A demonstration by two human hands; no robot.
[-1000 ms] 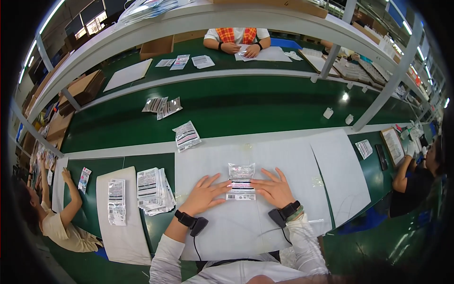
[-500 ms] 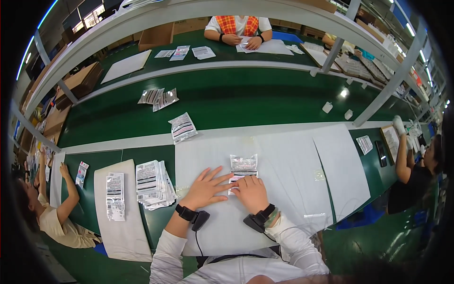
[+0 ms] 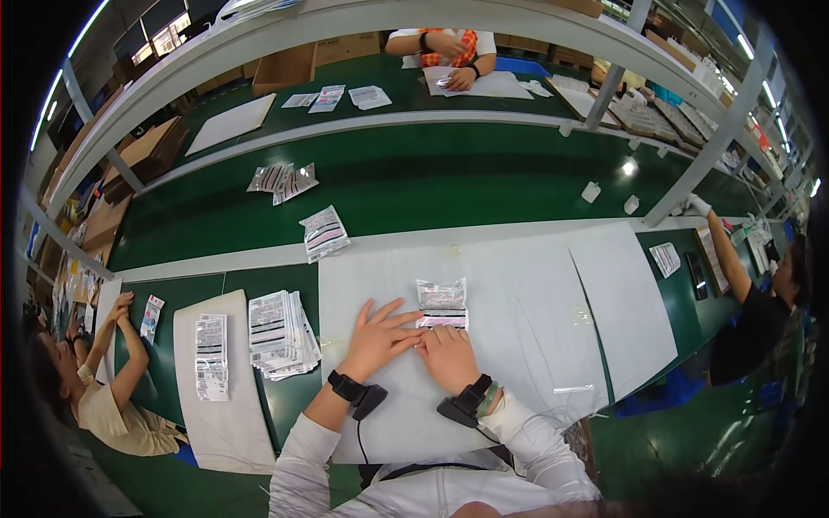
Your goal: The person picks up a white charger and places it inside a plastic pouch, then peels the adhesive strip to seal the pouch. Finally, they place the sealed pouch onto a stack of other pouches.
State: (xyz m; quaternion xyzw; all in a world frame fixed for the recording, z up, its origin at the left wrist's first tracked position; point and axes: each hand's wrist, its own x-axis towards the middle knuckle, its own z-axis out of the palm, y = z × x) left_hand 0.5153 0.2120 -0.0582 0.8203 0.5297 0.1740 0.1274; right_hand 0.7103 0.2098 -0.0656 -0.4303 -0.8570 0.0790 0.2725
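Note:
A silver printed pouch (image 3: 442, 296) lies on the white work sheet in front of me, its printed side up. My left hand (image 3: 380, 339) is open, fingers spread, with its fingertips at the pouch's lower left edge. My right hand (image 3: 447, 358) presses down on the pouch's lower edge, its fingers close together and bent over it. The thumb side of the right hand meets the left fingertips. The lower end of the pouch is hidden under the hands.
To the left are a fanned stack of printed pouches (image 3: 278, 335) and another pile (image 3: 211, 356) on a white board. A single pouch (image 3: 325, 233) lies at the sheet's far edge; two more (image 3: 283, 182) lie beyond. Grey shelf posts (image 3: 695, 164) flank the bench. Co-workers sit left, right and opposite.
My right hand has shifted slightly left and flattened over the pouch's lower edge; my left fingers have drawn closer together. The co-worker opposite has raised one hand.

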